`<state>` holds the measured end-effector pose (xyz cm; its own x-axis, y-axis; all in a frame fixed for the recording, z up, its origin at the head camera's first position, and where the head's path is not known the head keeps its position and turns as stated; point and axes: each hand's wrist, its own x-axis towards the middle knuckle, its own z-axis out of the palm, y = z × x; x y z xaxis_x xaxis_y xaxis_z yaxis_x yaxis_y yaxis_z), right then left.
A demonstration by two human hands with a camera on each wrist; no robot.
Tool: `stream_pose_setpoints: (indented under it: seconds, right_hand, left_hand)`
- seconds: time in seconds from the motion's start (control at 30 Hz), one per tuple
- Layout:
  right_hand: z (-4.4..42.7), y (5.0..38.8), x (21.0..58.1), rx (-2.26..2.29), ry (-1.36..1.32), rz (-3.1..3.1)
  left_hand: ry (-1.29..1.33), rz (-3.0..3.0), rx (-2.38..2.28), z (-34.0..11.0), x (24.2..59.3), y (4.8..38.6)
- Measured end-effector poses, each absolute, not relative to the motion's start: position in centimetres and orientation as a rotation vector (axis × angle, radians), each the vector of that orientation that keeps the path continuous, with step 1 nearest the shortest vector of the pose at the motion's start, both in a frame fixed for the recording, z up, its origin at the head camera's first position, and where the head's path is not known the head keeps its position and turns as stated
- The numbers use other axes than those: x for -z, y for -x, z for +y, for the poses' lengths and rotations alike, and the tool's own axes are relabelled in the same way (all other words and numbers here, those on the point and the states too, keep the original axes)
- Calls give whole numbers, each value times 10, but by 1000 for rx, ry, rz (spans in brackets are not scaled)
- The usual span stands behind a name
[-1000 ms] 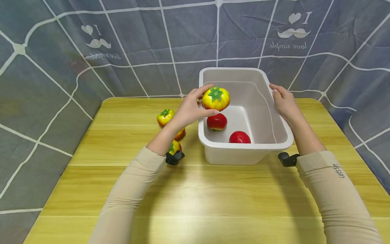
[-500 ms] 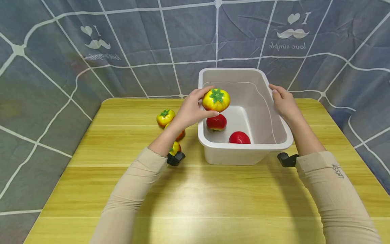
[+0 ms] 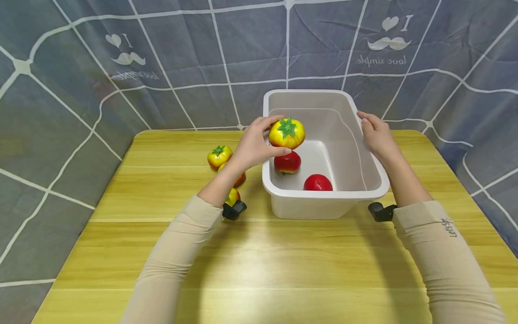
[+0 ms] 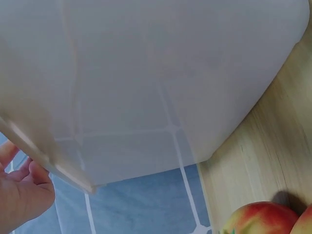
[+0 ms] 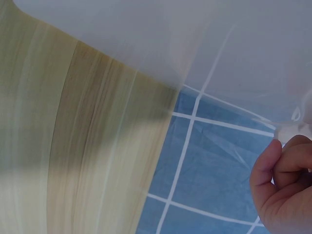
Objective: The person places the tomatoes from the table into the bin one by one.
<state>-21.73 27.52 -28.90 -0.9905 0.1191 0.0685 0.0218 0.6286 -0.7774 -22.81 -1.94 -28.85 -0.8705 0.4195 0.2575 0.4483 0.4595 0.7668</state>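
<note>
In the head view my left hand (image 3: pixel 255 144) grips a yellow tomato-like fruit (image 3: pixel 287 134) with a green star-shaped top, held above the left side of a white bin (image 3: pixel 307 206). Its thumb lies along the near side of the fruit. My right hand (image 3: pixel 378 137) pinches the bin's right rim. Inside the bin lie two red fruits, one (image 3: pixel 288 162) below the held fruit and one (image 3: pixel 318 182) by the near wall. The left wrist view shows my left hand (image 4: pixel 24 195) beside the bin's wall (image 4: pixel 122 87), the held fruit hidden. My right hand (image 5: pixel 287 185) has curled fingers at the rim.
Left of the bin, several yellow-red fruits rest on the wooden table (image 3: pixel 259 265): one at the back (image 3: pixel 220 156), others partly covered by my left forearm and the black wrist camera (image 3: pixel 234 210). A grey-blue patterned curtain (image 3: pixel 259 49) hangs behind and at both sides.
The left hand and its fruit have shifted very slightly down and in over the bin. The right hand keeps its hold on the rim.
</note>
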Motion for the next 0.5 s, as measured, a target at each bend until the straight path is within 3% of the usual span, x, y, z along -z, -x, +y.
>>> stream_pose_setpoints:
  seconds: [0.5]
  right_hand:
    - [274,216,289,-1311,103,-2723]
  left_hand:
    - [799,-2647,1402,-20,289,227]
